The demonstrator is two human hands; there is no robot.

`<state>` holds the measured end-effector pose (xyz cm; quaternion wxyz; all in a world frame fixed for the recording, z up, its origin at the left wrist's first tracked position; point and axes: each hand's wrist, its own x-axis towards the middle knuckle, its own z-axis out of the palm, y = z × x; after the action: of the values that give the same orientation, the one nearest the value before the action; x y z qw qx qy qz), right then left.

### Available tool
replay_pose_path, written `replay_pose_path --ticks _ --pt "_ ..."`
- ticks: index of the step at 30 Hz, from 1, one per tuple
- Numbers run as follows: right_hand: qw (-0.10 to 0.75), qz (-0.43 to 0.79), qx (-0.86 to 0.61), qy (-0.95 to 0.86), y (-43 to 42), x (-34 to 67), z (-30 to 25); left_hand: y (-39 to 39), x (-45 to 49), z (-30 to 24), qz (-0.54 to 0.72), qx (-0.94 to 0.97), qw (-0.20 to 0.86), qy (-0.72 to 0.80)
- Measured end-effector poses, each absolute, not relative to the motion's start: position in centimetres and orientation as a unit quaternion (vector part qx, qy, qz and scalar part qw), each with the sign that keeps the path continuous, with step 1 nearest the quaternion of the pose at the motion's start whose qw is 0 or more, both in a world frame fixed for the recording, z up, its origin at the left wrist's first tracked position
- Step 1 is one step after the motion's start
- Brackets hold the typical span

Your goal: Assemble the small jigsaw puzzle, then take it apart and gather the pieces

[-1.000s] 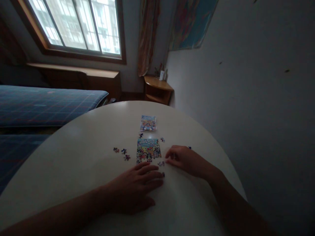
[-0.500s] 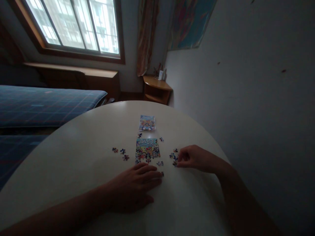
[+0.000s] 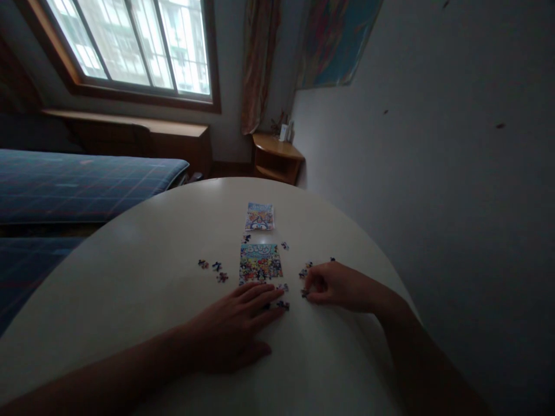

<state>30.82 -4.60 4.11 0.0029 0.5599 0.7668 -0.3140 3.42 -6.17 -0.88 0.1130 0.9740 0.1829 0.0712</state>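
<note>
1. Jigsaw (image 3: 260, 260), one partly joined sheet, lies mid-counter (image 3: 165, 254), my loosely spread left grip (image 3: 243, 326) at its near side
2. Those fingers have just shifted, so a loose piece (image 3: 283, 305) by them shows more fully
3. My right grip (image 3: 338, 286) curls at another piece (image 3: 304, 293); whether pinching it, I cannot tell
4. One printed packet (image 3: 259, 216) toward the far edge, two pieces (image 3: 285, 245) near it, three pieces (image 3: 217, 266) toward the left edge; right-side pieces (image 3: 303, 274) partly hidden, uncounted

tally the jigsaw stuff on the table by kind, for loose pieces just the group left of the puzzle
partly assembled jigsaw puzzle: 1
cartoon-printed sheet or packet: 1
loose jigsaw pieces in the left group: 3
total: 5
</note>
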Motion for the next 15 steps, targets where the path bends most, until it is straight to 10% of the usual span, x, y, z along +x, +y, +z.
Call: replay_pose_path --ticks 15 --pt "0.002 -0.250 0.582 0.774 -5.26 29.88 4.39 -6.27 3.73 -0.13 0.085 0.972 0.142 0.168"
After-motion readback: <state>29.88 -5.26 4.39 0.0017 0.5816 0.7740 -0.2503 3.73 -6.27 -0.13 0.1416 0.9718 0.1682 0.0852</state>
